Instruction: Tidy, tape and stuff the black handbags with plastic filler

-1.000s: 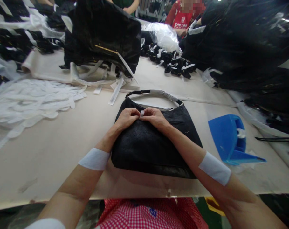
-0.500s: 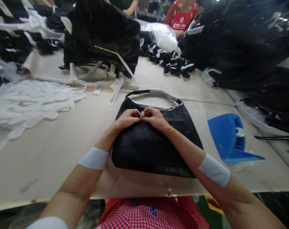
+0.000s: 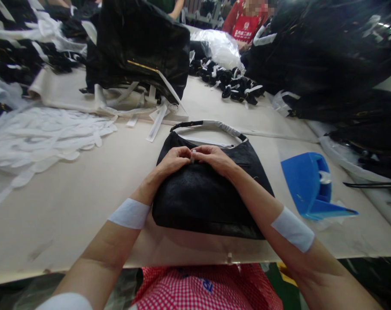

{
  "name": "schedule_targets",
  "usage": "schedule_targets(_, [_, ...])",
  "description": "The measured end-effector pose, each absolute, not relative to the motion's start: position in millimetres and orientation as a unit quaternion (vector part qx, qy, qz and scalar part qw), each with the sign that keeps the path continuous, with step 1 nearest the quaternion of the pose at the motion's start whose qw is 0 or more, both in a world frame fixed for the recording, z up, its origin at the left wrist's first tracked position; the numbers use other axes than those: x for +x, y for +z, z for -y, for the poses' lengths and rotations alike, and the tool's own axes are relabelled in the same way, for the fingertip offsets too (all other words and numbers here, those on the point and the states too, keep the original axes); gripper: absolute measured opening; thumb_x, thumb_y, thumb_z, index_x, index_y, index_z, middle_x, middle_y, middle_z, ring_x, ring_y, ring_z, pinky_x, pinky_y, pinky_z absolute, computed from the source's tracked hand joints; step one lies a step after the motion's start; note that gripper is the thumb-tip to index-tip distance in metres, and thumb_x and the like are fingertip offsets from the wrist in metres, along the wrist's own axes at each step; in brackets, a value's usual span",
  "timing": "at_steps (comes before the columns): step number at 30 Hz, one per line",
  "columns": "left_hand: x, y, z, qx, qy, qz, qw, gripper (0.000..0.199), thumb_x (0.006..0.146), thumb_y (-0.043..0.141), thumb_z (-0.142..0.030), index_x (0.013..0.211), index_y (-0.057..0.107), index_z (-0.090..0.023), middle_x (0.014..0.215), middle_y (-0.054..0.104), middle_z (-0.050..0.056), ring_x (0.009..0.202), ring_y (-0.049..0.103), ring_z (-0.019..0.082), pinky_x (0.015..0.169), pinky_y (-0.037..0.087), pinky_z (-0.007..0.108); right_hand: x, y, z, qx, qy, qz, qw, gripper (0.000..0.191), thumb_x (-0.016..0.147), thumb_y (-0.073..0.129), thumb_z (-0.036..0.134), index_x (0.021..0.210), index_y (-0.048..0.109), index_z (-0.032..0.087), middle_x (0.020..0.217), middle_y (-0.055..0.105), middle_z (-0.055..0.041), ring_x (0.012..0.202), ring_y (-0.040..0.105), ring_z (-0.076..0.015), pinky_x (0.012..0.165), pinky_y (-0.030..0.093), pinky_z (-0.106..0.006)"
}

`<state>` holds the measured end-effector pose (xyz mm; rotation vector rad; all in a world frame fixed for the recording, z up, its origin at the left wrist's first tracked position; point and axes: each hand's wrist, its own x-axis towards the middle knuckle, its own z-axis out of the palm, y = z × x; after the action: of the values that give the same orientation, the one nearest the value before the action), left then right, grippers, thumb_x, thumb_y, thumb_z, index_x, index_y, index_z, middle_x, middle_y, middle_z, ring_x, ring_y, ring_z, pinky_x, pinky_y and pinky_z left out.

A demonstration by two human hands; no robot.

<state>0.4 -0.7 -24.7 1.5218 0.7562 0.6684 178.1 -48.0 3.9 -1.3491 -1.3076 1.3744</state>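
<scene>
Your grip, left hand (image 3: 175, 159) and right hand (image 3: 216, 159) together, pinches a white piece (image 3: 193, 153) over the black handbag (image 3: 198, 202), delicate handling seemingly needing steadiness next.

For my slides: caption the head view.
Left hand and right hand finger a small white piece over a black handbag.

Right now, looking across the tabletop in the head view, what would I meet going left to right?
Pile of white strips → black handbag, with left hand and right hand at its upper part → blue plastic item.
</scene>
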Motion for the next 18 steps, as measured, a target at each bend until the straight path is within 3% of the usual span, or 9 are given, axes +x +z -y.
schedule_targets(8, [3, -21, 3, 0.620, 0.291, -0.375, 0.624, 0.027, 0.062, 0.071, -0.021, 0.083, 0.054, -0.018, 0.067, 0.060, -0.004, 0.059, 0.052, 0.010, 0.055, 0.035, 0.023, 177, -6, 49, -0.571, 0.428, 0.573, 0.403, 0.017, 0.073, 0.068, 0.037, 0.073, 0.066, 0.019, 0.071, 0.070, -0.0006, 0.067, 0.061, -0.0145, 0.071, 0.047, -0.028])
schedule_targets(15, [3, -18, 4, 0.620, 0.286, -0.387, 0.620, 0.025, 0.063, 0.071, -0.019, 0.082, 0.053, -0.018, 0.066, 0.060, -0.004, 0.057, 0.051, 0.010, 0.053, 0.034, 0.023, 182, -6, 48, -0.538, 0.433, 0.615, 0.380, 0.019, 0.070, 0.071, 0.034, 0.080, 0.064, 0.020, 0.072, 0.067, 0.0019, 0.067, 0.060, -0.0144, 0.068, 0.047, -0.028])
schedule_targets(18, [4, -19, 4, 0.616, 0.288, -0.391, 0.621, 0.026, 0.062, 0.071, -0.017, 0.082, 0.053, -0.018, 0.066, 0.061, -0.003, 0.057, 0.052, 0.010, 0.053, 0.035, 0.022, 183, -8, 47, -0.521, 0.457, 0.610, 0.384, 0.027, 0.067, 0.071, 0.027, 0.093, 0.067, 0.020, 0.075, 0.068, 0.0022, 0.069, 0.062, -0.0144, 0.071, 0.049, -0.028])
